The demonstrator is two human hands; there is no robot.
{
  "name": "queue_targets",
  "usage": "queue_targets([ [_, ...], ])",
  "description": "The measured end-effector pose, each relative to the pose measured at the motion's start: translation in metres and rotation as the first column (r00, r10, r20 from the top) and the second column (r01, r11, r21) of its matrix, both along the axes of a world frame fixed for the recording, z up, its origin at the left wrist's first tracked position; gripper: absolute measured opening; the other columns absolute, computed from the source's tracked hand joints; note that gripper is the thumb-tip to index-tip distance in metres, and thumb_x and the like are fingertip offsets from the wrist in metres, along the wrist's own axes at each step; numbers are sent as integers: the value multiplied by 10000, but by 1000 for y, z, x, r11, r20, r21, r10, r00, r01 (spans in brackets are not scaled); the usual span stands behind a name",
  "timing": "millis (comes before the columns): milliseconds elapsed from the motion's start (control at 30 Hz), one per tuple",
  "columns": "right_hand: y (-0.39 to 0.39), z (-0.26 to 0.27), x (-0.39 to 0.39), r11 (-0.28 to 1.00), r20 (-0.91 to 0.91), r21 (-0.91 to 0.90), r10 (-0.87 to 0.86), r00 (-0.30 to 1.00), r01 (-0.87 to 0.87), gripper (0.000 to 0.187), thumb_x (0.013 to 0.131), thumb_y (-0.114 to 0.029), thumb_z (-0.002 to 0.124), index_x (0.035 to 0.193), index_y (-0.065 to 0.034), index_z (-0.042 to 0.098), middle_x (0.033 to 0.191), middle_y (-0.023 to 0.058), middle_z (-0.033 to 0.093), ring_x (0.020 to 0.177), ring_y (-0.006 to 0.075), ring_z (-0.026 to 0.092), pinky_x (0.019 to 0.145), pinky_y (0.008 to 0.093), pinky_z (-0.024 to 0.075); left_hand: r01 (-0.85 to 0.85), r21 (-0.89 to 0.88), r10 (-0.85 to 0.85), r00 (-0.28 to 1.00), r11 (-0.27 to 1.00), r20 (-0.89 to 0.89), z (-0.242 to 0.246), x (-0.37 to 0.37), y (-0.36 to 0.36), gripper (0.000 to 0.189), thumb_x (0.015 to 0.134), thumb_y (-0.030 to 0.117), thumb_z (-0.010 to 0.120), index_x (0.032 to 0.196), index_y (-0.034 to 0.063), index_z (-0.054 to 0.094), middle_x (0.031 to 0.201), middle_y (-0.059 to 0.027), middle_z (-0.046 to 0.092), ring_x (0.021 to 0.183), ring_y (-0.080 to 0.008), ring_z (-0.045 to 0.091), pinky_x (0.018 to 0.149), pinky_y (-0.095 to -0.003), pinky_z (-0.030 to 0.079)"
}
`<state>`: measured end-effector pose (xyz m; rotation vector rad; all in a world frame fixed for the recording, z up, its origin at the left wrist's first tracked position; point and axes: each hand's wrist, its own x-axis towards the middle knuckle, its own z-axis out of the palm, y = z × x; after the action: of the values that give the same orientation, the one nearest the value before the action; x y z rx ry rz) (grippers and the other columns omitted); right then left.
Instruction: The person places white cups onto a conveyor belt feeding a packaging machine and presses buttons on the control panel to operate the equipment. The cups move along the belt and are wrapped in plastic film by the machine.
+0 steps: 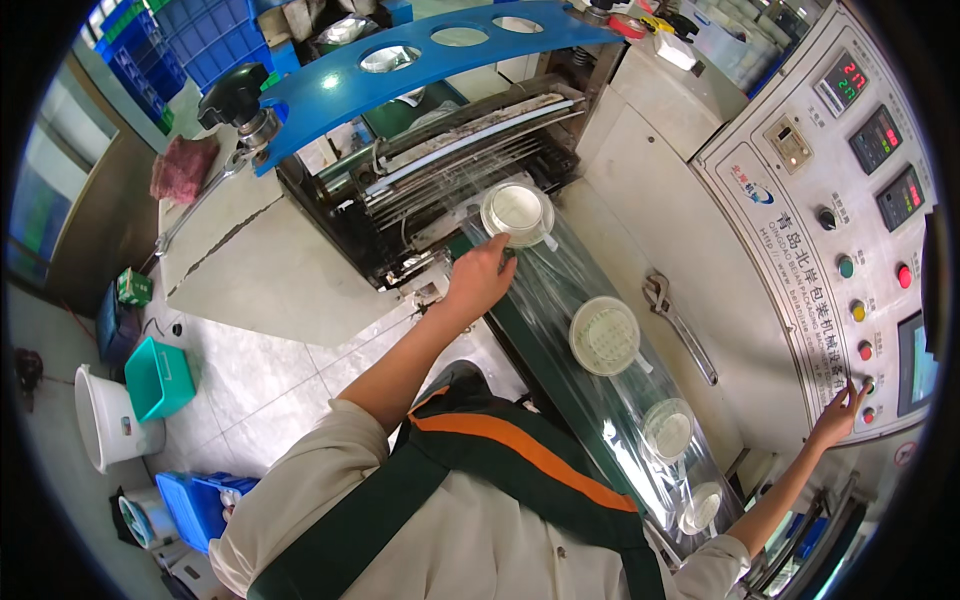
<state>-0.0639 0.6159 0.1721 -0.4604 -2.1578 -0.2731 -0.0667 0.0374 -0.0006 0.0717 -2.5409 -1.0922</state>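
My left hand [484, 274] is at the near rim of a round pale container [517, 210], its fingertips touching the edge; whether they pinch it is unclear. That container lies under clear plastic film [559, 262] on a green conveyor belt [525, 330]. Farther down the same film are more round containers, one in the middle [604, 335], another [667, 431] lower, and a last one [702, 508] near my right sleeve. Over at the metal control panel [765, 225], my right hand [836, 420] has a fingertip at a push button [868, 385] and holds nothing.
Rollers and bars of a packaging machine [465, 157] stand at the belt's far end, beneath a blue metal plate [330, 90]. An adjustable wrench [679, 326] lies right of the belt. A spanner [199, 199] and reddish cloth [184, 169] rest on the left cover. Bins [159, 379] stand on the floor.
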Motion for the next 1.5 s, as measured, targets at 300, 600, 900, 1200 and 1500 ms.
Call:
queue_targets([
  [300, 0, -1, -1, 1000, -8, 30, 6, 1000, -6, 163, 770, -193, 460, 875, -163, 580, 1162, -43, 408, 554, 196, 548, 431, 294, 397, -11, 79, 13, 999, 997, -33, 11, 14, 1, 344, 687, 78, 545, 1009, 40, 431, 645, -85, 540, 554, -216, 531, 505, -295, 423],
  [600, 0, -2, -1, 997, 31, 57, -54, 998, 52, 171, 773, -211, 446, 874, -170, 578, 1169, -43, 400, 578, 208, 564, 437, 297, 414, 398, 255, -393, 917, 881, -74, 43, 83, 54, 114, 685, 139, 581, 692, 57, 503, 599, -56, 503, 531, -171, 509, 473, -258, 399],
  [900, -8, -4, -2, 998, 48, 34, -61, 997, 59, 180, 761, -211, 457, 867, -158, 593, 1198, -10, 370, 597, 212, 568, 436, 302, 417, 651, 115, -661, 737, 750, 136, 4, 109, 76, 213, 787, 304, 425, 861, 127, 516, 656, -54, 545, 591, -226, 535, 487, -332, 417],
  [1200, -98, -35, -10, 876, -9, -128, 469, 883, -466, 373, 671, 1, 513, 1037, -61, 466, 963, 126, 518, 825, 268, 514, 726, 328, 404, 723, 52, -707, 654, 689, 269, 12, 109, 75, 375, 767, 273, 460, 1107, 130, 389, 703, -88, 556, 599, -250, 543, 504, -341, 430],
  [1500, -212, 16, -70, 826, 68, -77, 563, 824, -558, 323, 625, -47, 552, 943, -47, 497, 1219, 177, 283, 728, 245, 555, 501, 305, 463, 660, 88, -652, 697, 746, 297, 2, 113, 50, 359, 706, 203, 555, 1040, 106, 462, 688, -40, 565, 557, -167, 540, 498, -276, 425],
])
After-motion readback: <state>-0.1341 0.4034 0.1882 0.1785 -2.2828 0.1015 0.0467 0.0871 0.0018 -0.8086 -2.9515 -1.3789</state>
